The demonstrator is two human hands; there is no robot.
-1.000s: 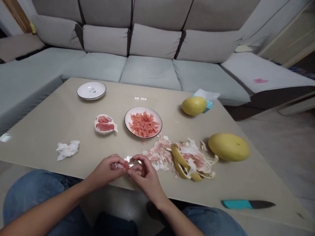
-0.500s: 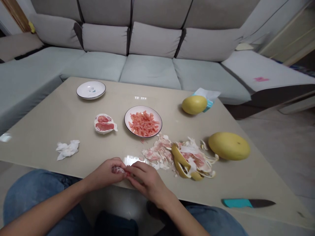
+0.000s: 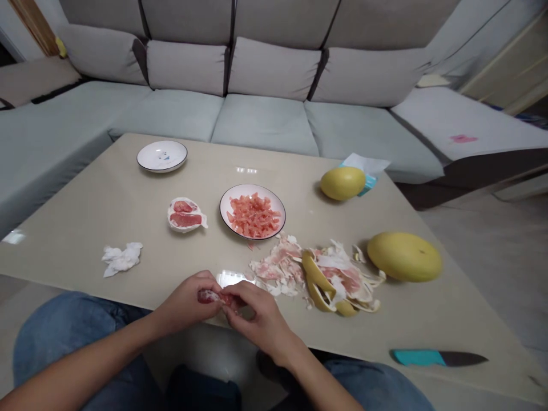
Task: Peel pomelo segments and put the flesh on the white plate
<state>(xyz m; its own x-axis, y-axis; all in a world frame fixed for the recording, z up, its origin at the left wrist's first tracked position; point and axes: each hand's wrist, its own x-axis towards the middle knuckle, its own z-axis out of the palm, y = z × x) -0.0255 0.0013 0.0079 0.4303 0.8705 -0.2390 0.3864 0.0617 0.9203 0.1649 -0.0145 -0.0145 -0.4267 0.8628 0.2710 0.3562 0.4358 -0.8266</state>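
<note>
Over the table's near edge, my left hand (image 3: 191,301) is closed round a pink-red pomelo segment (image 3: 208,296). My right hand (image 3: 257,314) pinches the right end of that same segment with thumb and fingertips; the fingers hide part of it. Beyond my hands stands a white plate (image 3: 224,216) with a dark rim, heaped with pink pomelo flesh pieces (image 3: 254,215). An opened pomelo portion (image 3: 185,215) in white pith lies left of the plate. To the right of my hands are torn membranes (image 3: 280,265) and a pile of yellow peel (image 3: 317,282).
Two whole yellow pomelos (image 3: 405,256) sit on the right, the farther one against a tissue pack (image 3: 369,171). A knife (image 3: 439,358) with a turquoise handle lies near the right front edge. Crumpled tissue (image 3: 123,260) and a second plate (image 3: 162,156) are on the left.
The right fingers have shifted slightly at the segment's end, and more of its red flesh shows between my hands. The whole view has moved a little, so the table things appear farther right.
</note>
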